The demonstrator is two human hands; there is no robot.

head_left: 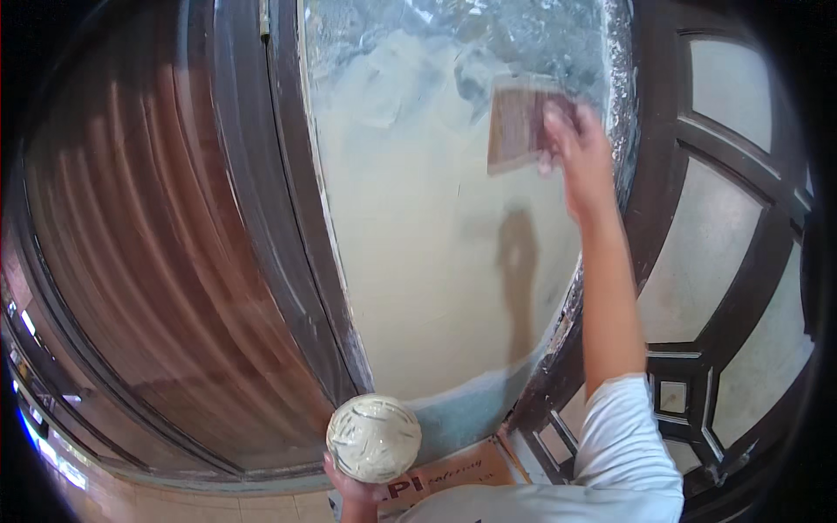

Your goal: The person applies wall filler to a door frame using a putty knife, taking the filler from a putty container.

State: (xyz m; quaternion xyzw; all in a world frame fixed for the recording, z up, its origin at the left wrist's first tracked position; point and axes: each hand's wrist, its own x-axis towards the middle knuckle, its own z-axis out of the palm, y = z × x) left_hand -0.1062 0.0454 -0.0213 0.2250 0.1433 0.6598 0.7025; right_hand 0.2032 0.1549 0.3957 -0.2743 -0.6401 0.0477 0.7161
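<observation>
In my right hand [571, 131] is a flat, rectangular brown putty spreader [516, 126], somewhat blurred by motion. Its face lies at or close to the upper part of a wall panel [418, 235] coated in smooth cream putty; whether it touches cannot be made out. My left hand [350, 481], low in the view, supports a round bowl of cream putty [373, 438] from beneath, its surface marked with streaks. Patchy blue-grey wall [558, 35] shows above the cream coat, and a bluish strip [462, 410] below it.
A dark wooden frame [261, 174] and glass with a brown curtain [139, 227] behind it stand left of the panel. To the right is a dark door with pale panes [697, 253]. A printed brown cardboard sheet [471, 471] lies on the tiled floor [209, 507].
</observation>
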